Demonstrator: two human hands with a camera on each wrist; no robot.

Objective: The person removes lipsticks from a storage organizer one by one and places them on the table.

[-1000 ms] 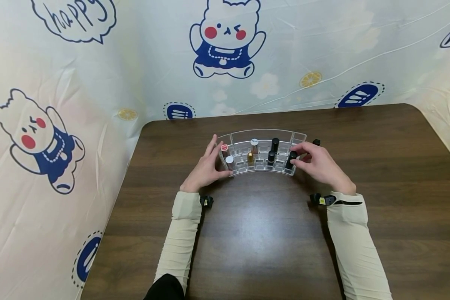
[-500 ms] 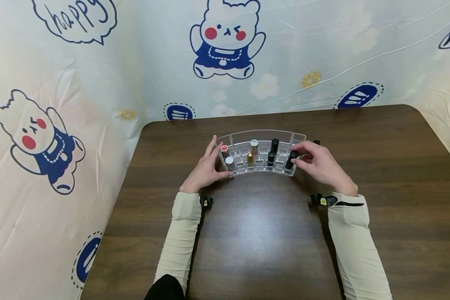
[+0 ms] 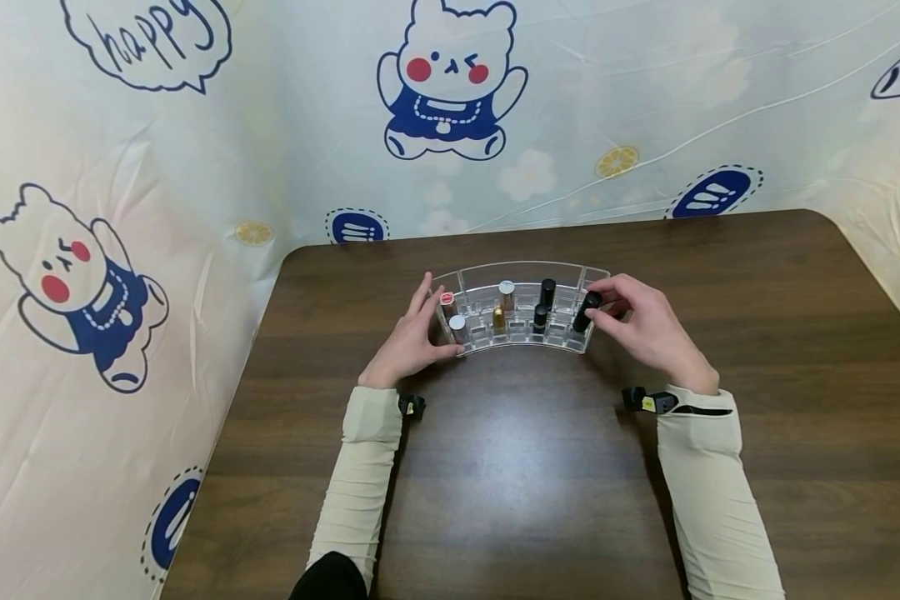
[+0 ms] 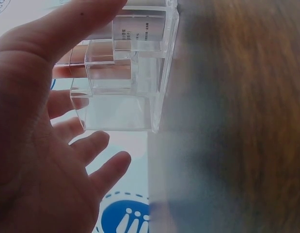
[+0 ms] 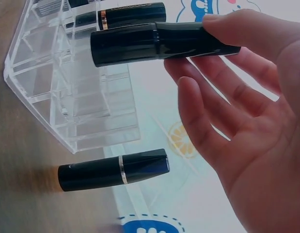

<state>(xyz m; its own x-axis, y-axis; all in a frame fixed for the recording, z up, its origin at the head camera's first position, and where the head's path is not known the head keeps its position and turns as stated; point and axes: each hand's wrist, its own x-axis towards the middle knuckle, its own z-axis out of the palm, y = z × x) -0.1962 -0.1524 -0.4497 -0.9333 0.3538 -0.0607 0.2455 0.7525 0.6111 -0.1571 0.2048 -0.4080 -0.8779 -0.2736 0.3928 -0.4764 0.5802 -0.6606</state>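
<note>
A curved clear acrylic lipstick organizer (image 3: 525, 342) stands on the table with several tubes in its stepped slots. At its left end my left hand (image 3: 412, 340) holds it, thumb at the front corner and fingers along the side. My right hand (image 3: 648, 329) pinches a black lipstick tube (image 5: 125, 44) between thumb and fingers. This tube leans over the organizer's right end; whether its foot touches the slot is unclear. Beside that end, in the right wrist view, another black lipstick (image 5: 91, 174) stands upright; the hand hides it in the head view.
White-capped (image 3: 507, 292), gold (image 3: 498, 319) and black (image 3: 547, 292) tubes fill middle slots. Pink (image 3: 447, 302) and pale-capped (image 3: 458, 327) ones sit at the left. A printed cloth (image 3: 570, 108) hangs behind the brown wooden table (image 3: 525, 467).
My right hand has shifted slightly up and right with the black lipstick tube, which now leans more clear of its slot. The left hand keeps its place on the organizer.
</note>
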